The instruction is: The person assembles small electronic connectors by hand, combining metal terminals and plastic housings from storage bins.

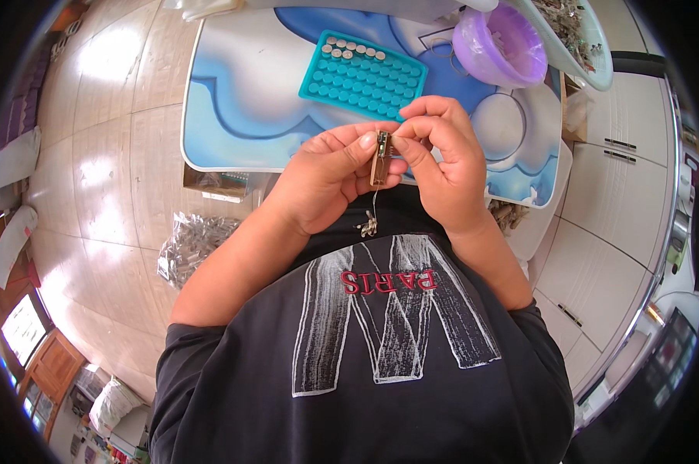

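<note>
Both hands meet over the near edge of the table, in front of my chest. My left hand is closed on a small narrow brown piece with a dark green, circuit-like upper end. The left thumb presses its side, with fingers behind it. My right hand pinches at the upper right of the same piece with thumb and forefinger; whether a smaller part sits between those fingertips is hidden. A thin wire hangs from the piece down to a small clump of shiny metallic bits before my dark shirt.
Beyond the hands a teal tray of round pockets holds several silvery discs in its far left rows. A purple bowl with clear plastic inside and a pale basket of small parts stand far right. A bag of metallic pieces lies lower left.
</note>
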A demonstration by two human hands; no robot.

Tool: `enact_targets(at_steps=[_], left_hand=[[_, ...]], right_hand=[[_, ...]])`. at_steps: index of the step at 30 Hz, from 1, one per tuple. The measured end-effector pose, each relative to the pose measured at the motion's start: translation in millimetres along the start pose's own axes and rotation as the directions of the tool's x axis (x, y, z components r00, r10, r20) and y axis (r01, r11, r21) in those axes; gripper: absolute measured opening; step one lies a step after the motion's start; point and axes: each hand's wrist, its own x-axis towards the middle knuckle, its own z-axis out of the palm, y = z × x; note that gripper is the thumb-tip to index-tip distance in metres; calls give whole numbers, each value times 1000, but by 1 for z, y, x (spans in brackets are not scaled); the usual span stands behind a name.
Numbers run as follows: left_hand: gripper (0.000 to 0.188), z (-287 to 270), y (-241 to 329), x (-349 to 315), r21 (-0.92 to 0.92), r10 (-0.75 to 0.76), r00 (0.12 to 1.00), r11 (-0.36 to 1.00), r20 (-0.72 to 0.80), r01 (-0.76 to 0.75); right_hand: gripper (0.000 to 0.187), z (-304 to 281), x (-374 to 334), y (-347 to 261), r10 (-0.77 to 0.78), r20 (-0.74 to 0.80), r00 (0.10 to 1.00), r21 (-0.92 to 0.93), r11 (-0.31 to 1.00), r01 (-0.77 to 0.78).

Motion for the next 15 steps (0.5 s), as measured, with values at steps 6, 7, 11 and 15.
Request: enact_targets(at_steps=[6,7,11,15], left_hand=[[37,5,1,-1,85,39,999,996,-37,-35],[38,6,1,-1,142,58,997,989,-45,-51],[38,15,2,-4,257,115,990,962,-82,-91],[34,21,0,-5,383,181,978,915,-104,-128]], right_hand=[[12,-2,3,1,-155,-8,988,-194,969,151],[12,-2,3,2,-186,2,982,-238,954,181],[12,-4,5,-1,-228,32,973,-351,909,224],[10,-6,6,-8,-284,100,954,-465,834,297]])
